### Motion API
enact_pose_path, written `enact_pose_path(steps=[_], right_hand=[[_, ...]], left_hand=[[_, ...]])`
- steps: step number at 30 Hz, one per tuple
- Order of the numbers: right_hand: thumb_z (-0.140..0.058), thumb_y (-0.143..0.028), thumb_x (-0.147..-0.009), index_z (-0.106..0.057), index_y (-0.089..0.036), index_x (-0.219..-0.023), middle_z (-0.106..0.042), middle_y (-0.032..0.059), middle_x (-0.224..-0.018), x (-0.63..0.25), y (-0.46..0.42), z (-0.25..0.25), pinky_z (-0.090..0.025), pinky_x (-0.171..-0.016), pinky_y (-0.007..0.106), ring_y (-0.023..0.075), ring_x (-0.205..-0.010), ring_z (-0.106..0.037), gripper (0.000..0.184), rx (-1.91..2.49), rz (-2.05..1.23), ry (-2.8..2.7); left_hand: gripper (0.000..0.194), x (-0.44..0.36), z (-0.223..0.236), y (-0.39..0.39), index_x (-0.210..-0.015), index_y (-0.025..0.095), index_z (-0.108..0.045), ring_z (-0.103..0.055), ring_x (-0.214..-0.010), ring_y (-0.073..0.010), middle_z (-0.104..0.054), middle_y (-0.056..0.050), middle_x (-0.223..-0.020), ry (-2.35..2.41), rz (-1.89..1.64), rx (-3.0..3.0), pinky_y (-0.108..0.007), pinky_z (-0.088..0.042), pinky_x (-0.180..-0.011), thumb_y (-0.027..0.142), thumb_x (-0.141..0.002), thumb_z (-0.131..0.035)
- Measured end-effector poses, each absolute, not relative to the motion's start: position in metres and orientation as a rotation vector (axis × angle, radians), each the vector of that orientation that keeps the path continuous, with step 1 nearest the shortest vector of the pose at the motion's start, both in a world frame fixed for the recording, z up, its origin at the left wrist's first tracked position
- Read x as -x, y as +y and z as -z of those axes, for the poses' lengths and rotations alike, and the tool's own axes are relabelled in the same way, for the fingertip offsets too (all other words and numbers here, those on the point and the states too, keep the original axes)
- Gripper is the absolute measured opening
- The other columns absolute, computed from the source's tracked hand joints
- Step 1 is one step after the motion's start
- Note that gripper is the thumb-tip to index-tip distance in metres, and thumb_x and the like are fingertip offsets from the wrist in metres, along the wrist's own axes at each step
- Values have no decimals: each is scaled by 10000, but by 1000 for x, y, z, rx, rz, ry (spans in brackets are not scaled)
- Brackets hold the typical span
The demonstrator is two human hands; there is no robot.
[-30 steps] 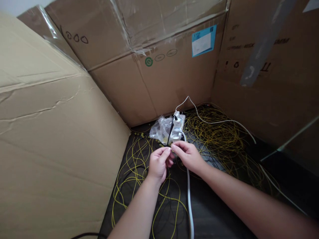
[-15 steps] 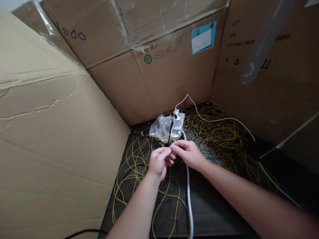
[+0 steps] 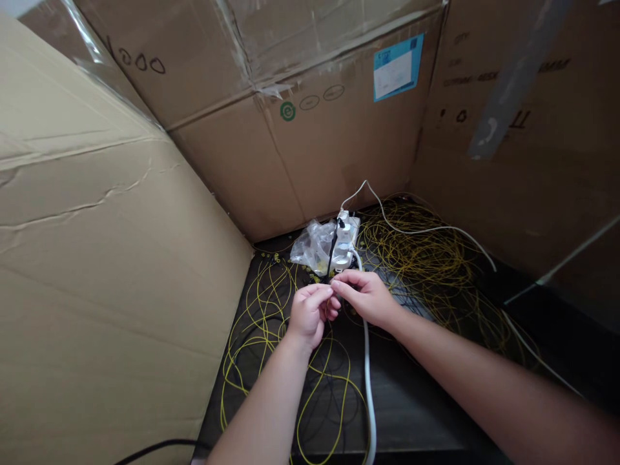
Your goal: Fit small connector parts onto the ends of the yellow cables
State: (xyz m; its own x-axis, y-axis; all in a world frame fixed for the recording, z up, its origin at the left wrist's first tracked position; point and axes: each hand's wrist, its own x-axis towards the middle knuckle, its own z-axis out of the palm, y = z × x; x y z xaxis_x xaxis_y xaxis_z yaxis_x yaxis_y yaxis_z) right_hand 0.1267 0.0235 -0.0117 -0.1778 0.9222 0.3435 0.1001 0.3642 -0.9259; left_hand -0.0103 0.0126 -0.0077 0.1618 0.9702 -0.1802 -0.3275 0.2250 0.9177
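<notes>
My left hand (image 3: 310, 314) and my right hand (image 3: 365, 296) meet at the fingertips above the dark tabletop (image 3: 407, 407). Both are closed in a pinch. A thin yellow cable (image 3: 349, 368) loops up from the tabletop to the fingers of my left hand. What lies between the fingertips of my right hand is too small and hidden to make out. Just beyond the hands stands a white power strip (image 3: 345, 242) with a black cord (image 3: 333, 244) and white plugs in it. A crumpled clear plastic bag (image 3: 312, 244) lies against its left side.
A tangled heap of yellow cable (image 3: 421, 242) spreads at the back right. Small yellow bits (image 3: 276, 258) are scattered near the bag. A thick white cord (image 3: 369, 387) runs toward me. Large cardboard boxes (image 3: 339, 155) wall in the back, left and right.
Both hands keep the same pinch, almost still. The view has shifted very slightly, and nothing else has visibly moved.
</notes>
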Motion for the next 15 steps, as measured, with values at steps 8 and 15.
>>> enact_pose_path(steps=[8, 15], right_hand=[[-523, -309, -792, -644, -147, -745, -630, 25, -693, -127, 23, 9, -440, -635, 238, 127, -657, -555, 207, 945, -936, -1604], [-519, -279, -793, -639, -154, -717, -628, 27, -683, -128, 23, 8, -440, -637, 246, 125, -647, -553, 190, 933, -898, -1629]], left_hand=[[132, 11, 7, 12, -635, 111, -609, -479, -399, -85, -587, -22, -507, 962, -1104, -878, -207, -332, -406, 234, -682, -620], [137, 11, 7, 12, -615, 118, -603, -477, -403, -85, -576, -15, -499, 972, -1096, -895, -209, -330, -407, 242, -669, -622]])
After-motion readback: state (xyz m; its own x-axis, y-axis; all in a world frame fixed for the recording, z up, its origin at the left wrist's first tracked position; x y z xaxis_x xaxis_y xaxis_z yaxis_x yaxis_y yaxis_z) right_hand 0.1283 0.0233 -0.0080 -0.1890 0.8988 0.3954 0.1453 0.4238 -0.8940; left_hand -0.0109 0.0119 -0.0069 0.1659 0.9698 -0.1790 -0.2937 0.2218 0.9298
